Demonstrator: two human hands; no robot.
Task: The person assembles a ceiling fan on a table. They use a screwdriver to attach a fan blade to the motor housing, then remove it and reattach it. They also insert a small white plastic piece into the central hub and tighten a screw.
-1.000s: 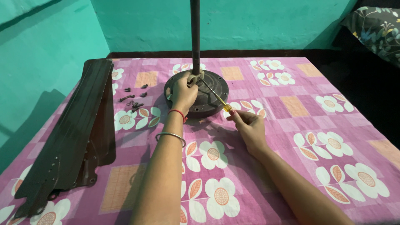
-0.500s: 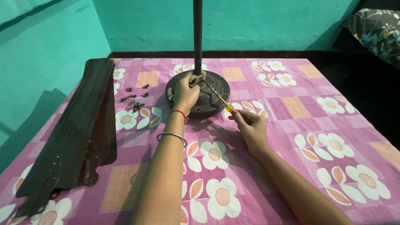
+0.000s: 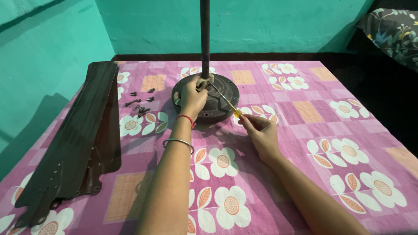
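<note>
Screwdriver at a ceiling fan motor

Head view: left hand (image 3: 191,98) grips the round fan motor (image 3: 217,98) at its rod (image 3: 204,35); right hand (image 3: 260,130), fingers clenched, angles a screwdriver (image 3: 226,101) into it. Left of the motor lie removed screws (image 3: 140,104) and detached blades (image 3: 74,139), so disassembly looks well along

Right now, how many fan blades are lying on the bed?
At least 2: dark fan blades stacked along the left edge of the flowered sheet, one over the other; more may be hidden within the stack.
</note>
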